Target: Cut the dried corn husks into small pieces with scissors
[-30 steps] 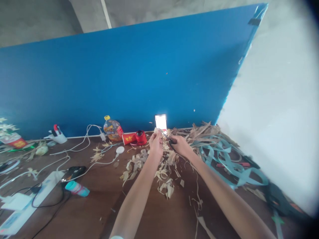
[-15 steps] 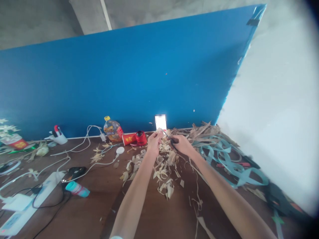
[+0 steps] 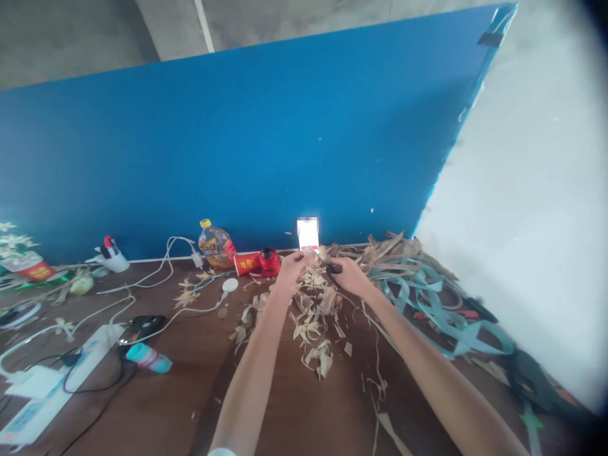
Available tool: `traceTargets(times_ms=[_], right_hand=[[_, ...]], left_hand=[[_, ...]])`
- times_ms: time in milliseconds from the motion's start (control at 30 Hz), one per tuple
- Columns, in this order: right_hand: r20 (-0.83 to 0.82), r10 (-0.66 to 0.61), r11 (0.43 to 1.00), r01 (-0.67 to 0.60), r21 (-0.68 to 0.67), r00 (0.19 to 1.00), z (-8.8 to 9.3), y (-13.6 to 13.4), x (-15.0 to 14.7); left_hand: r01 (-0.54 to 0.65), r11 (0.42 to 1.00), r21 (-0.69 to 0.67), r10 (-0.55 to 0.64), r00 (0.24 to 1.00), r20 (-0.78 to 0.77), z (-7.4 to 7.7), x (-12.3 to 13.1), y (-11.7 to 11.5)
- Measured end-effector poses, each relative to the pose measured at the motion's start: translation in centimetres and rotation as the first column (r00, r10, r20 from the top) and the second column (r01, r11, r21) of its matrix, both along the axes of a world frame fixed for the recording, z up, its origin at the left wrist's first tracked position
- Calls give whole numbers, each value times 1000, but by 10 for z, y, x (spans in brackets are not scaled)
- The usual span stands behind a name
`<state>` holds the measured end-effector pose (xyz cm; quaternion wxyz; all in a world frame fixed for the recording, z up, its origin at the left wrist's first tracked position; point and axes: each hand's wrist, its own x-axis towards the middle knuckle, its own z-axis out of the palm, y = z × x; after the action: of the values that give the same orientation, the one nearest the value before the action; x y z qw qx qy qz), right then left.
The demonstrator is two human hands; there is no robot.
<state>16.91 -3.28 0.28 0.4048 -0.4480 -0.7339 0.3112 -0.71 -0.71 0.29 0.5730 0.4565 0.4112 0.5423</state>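
Note:
My right hand (image 3: 350, 276) is closed around the dark handles of a pair of scissors (image 3: 332, 270), whose blades point up and left toward my other hand. My left hand (image 3: 291, 271) pinches a small pale piece of dried husk (image 3: 308, 254) close to the scissor tips; its exact shape is too small to make out. Below both hands, curled husk scraps (image 3: 313, 323) lie scattered on the brown table (image 3: 304, 411). Just behind the hands, a bright phone screen (image 3: 308, 233) leans against the blue panel.
Dried husks (image 3: 389, 250) and tangled pale-blue strapping (image 3: 441, 310) cover the right side. Leftward are a red paper cup (image 3: 247, 263), a drink bottle (image 3: 216, 247), a turquoise roll (image 3: 149, 358) and a power strip (image 3: 90, 361) with cables. A blue panel (image 3: 266, 139) stands behind.
My left hand has turned and shifted slightly left and down, its pinched piece lower beside the blades. The right hand keeps hold of the scissors, nearly in place. The view has shifted a little.

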Motion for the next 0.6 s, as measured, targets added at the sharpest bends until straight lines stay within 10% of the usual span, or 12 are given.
traceTargets(times_ms=[600], right_hand=[[-105,-89,994,81,-78,991,-11,13,4]], left_hand=[[142,989,31,-127,949,-287,-3,-4,1]])
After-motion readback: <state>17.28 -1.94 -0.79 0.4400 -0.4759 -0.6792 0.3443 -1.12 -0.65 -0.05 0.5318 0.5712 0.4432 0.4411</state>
